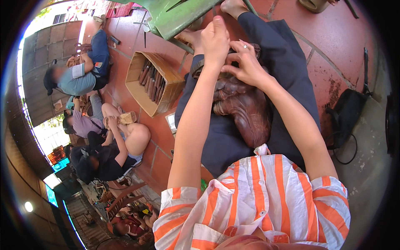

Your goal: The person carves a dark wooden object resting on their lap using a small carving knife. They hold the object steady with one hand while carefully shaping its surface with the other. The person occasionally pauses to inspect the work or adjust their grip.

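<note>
A dark brown wood carving [246,112] with rounded, folded shapes lies across my lap, between my thighs. My left hand [216,41] is closed in a fist over its far left part, thumb pointing up and away. Whatever that fist holds is hidden by the fingers. With fingers bent and thumb drawn toward them, my right hand [248,64], wearing a ring, grips the far part of the carving just right of the left hand. Both hands are close together, and they cover the spot between them.
Left of my legs stands an open cardboard box [156,83] of wooden-handled tools. A green metal seat [183,16] is ahead of me. On the right, a black bag [348,110] with a strap lies by the wall. Several people sit at the left, one holding a pale wooden block [127,118].
</note>
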Tool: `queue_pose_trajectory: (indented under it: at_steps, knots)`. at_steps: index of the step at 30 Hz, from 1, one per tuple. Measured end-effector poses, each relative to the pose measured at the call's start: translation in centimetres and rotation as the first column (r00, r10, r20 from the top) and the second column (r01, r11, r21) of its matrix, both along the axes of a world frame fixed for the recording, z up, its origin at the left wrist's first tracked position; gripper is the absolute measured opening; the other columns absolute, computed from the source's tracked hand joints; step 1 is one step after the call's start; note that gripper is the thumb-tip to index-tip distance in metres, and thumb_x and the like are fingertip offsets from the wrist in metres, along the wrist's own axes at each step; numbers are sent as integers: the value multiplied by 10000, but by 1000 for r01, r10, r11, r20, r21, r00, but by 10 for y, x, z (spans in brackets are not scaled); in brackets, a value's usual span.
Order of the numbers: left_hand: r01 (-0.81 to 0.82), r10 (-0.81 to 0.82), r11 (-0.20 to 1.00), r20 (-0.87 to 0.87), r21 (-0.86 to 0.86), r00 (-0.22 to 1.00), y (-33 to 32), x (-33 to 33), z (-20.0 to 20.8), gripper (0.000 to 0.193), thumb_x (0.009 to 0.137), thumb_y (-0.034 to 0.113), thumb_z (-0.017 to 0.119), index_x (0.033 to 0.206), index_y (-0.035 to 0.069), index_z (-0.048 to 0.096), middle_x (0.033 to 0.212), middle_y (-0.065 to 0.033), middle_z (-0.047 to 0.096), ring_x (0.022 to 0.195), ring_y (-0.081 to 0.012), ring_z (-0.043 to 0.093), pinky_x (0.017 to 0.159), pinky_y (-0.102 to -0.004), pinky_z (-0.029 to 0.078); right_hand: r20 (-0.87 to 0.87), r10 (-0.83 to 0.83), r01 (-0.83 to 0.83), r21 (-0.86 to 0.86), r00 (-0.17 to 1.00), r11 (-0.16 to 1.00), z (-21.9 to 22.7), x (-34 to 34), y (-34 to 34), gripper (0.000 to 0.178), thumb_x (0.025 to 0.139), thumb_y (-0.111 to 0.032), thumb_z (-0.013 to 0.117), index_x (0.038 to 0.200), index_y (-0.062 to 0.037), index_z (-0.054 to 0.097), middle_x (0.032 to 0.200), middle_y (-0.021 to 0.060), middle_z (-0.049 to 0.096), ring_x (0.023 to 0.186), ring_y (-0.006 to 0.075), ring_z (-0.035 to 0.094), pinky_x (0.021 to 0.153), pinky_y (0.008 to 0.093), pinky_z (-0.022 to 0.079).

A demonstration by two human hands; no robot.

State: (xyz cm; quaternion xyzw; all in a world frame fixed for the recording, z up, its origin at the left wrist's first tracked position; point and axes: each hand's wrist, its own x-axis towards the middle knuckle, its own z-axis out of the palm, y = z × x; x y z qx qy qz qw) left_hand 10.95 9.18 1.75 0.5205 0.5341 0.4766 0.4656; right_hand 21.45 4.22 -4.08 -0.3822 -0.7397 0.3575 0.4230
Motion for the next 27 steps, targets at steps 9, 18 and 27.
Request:
queue_pose_trajectory:
  at_steps: [9,18,27]
  knots:
    - [44,-38,991,54,-123,998,-7,2,6,444,1010,402,445,680,110,384,558,40,337,446,-40,258,378,-209,184,36,41,-41,-19,998,999,8,6,-4,343,706,-311,794,657,-26,609,1202,140,537,1247,301,439,1144,496,175]
    - [120,-92,966,129,-230,987,7,9,8,421,1014,381,438,691,116,389,560,48,319,439,-38,242,375,-208,174,-72,-57,40,-220,996,975,12,18,2,515,659,-353,832,989,-34,599,1260,134,518,1244,323,450,1107,496,241]
    - [27,5,939,91,-344,996,3,7,7,421,1016,376,436,691,112,398,549,47,330,427,-37,257,367,-212,186,119,-122,131,-69,985,989,1,12,2,784,580,-487,836,1159,-73,508,1145,95,559,1180,285,483,1105,530,174]
